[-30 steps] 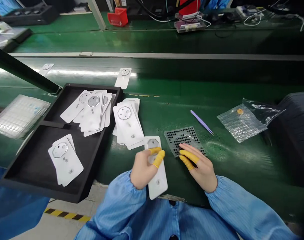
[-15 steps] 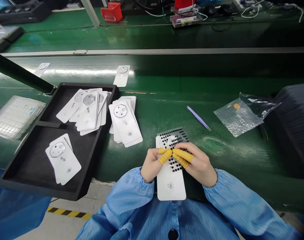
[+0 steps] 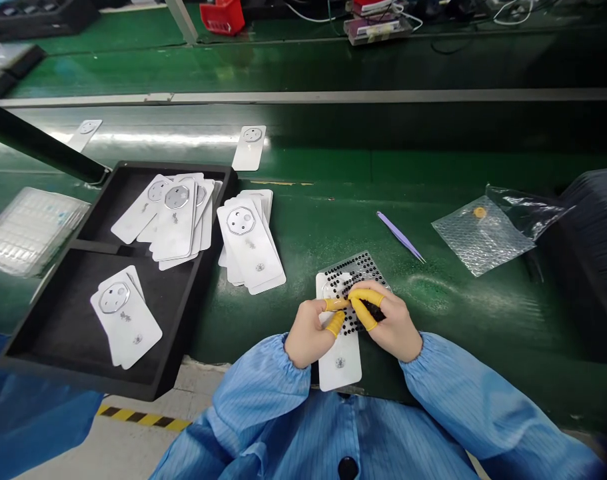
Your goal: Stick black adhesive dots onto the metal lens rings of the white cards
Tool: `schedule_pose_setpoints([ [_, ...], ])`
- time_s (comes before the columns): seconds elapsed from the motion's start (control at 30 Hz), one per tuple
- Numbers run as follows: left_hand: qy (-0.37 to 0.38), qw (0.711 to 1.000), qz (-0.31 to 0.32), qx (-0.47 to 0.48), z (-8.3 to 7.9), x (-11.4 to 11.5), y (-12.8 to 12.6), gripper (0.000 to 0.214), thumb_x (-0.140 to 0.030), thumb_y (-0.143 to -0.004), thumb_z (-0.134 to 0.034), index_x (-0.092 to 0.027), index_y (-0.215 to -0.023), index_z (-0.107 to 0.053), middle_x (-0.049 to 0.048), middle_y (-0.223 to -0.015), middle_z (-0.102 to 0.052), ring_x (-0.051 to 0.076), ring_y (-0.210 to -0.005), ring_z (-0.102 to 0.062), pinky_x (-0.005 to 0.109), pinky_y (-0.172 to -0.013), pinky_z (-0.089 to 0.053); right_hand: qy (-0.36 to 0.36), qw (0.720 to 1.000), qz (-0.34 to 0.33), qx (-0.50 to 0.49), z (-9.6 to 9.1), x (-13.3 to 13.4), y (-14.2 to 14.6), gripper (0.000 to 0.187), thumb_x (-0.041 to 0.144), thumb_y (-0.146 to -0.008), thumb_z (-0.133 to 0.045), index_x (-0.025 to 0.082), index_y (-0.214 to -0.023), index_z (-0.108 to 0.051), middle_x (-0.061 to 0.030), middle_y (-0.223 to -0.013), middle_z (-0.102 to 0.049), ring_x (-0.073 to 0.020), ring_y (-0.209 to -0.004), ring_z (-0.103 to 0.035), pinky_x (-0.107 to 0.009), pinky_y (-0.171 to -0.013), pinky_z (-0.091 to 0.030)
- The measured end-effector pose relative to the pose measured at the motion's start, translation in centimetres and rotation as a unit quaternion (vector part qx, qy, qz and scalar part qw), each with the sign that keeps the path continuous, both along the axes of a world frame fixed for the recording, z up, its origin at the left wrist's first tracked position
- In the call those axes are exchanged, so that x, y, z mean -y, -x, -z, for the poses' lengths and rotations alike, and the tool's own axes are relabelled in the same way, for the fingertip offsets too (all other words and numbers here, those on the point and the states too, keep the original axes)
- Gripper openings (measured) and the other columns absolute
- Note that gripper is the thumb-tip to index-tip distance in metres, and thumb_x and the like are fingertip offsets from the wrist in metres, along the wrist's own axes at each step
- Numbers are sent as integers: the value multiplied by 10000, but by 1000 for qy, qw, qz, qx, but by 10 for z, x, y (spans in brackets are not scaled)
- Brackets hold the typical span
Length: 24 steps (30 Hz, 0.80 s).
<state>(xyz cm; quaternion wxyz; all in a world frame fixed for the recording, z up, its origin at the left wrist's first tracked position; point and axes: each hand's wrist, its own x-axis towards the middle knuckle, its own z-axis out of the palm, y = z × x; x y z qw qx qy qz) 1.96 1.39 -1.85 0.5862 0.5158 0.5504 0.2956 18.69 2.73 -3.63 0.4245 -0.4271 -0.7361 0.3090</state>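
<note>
Both my hands work over a clear sheet of small round black dots (image 3: pixel 367 265), which lies over the upper part of a white card (image 3: pixel 340 373). Yellow finger cots cover the thumb and forefinger of each hand. On the left edge of the sheet, my left hand (image 3: pixel 310 333) has its thumb and forefinger apart, with the forefinger reaching toward the right fingertips. My right hand (image 3: pixel 390 320) pinches thumb and forefinger together above the dots. What lies in that pinch is too small and hidden to make out.
Left of my hands is a pile of white cards (image 3: pixel 253 250). Beyond it stands a black two-part tray (image 3: pixel 176 347) holding more cards. Purple tweezers (image 3: pixel 400 237) and a bubble-wrap bag (image 3: pixel 483 237) lie to the right. A single card (image 3: pixel 250 148) lies farther back.
My left thumb and forefinger have parted from their pinch. The right fingertips have moved slightly right and up. The dotted sheet and the card under it have shifted and turned a little.
</note>
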Motion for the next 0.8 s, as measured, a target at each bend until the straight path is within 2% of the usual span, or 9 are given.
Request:
schedule_pose_setpoints([
  [0.1,13,1000,-5,20,-5,-1,6,283,-197,-758,-627,-66,-995,-706,155,-1037,-725,307,-983,-672,424,-924,-515,23,999,39,-16,5,-2,0,92,147,-861,-559,196,-917,-613,-54,-926,-638,-150,-849,-633,-291,-748,-554],
  [0.2,-21,996,-70,58,-19,4,22,478,-239,-778,-646,-88,-1227,-582,169,-1207,-647,316,-1068,-636,423,-915,-527,9,998,60,-13,5,-3,-2,82,152,-854,-573,192,-903,-627,-64,-952,-629,-161,-872,-625,-322,-770,-544],
  [0.23,-36,992,-98,75,-25,7,28,606,-240,-792,-644,-122,-1356,-458,164,-1235,-629,306,-1052,-645,418,-882,-547,-6,997,72,-6,3,-3,-3,83,145,-845,-585,190,-897,-631,-66,-956,-624,-163,-872,-620,-326,-767,-539],
  [0.3,-52,982,-137,115,-39,15,36,876,-229,-824,-632,-226,-1504,-80,137,-1184,-655,263,-914,-695,396,-774,-590,-46,993,103,13,-7,-1,-2,107,127,-822,-611,191,-902,-638,-68,-964,-617,-164,-852,-608,-325,-734,-530],
  [0.37,-48,976,-143,157,-51,23,38,1030,-221,-851,-617,-295,-1460,209,90,-1046,-707,220,-746,-711,370,-677,-607,-95,986,131,35,-22,3,0,169,101,-794,-634,200,-931,-639,-62,-949,-616,-162,-819,-598,-316,-695,-521],
  [0.4,-43,974,-140,173,-55,26,35,1049,-221,-858,-613,-305,-1440,255,69,-982,-720,208,-696,-707,356,-647,-608,-117,982,140,46,-30,7,2,203,92,-779,-650,205,-947,-638,-56,-930,-620,-162,-804,-597,-313,-685,-518],
  [0.47,-38,973,-132,184,-61,31,28,994,-225,-861,-614,-302,-1471,167,50,-909,-728,197,-677,-702,322,-627,-605,-149,977,138,64,-46,16,7,255,105,-761,-677,216,-986,-634,-39,-881,-634,-166,-782,-601,-311,-686,-522],
  [0.63,-78,978,-109,158,-63,38,11,667,-179,-845,-626,-280,-1431,-323,59,-1039,-715,179,-805,-701,273,-729,-589,-168,978,92,77,-61,35,15,317,126,-813,-609,242,-1108,-620,-35,-942,-675,-197,-841,-621,-378,-805,-527],
  [0.8,-107,983,-97,109,-59,41,9,626,-177,-797,-669,-228,-1373,-431,75,-983,-733,219,-814,-713,314,-768,-589,-221,967,51,115,-66,38,13,356,52,-826,-528,188,-1146,-605,-49,-982,-695,-196,-889,-632,-426,-924,-494],
])
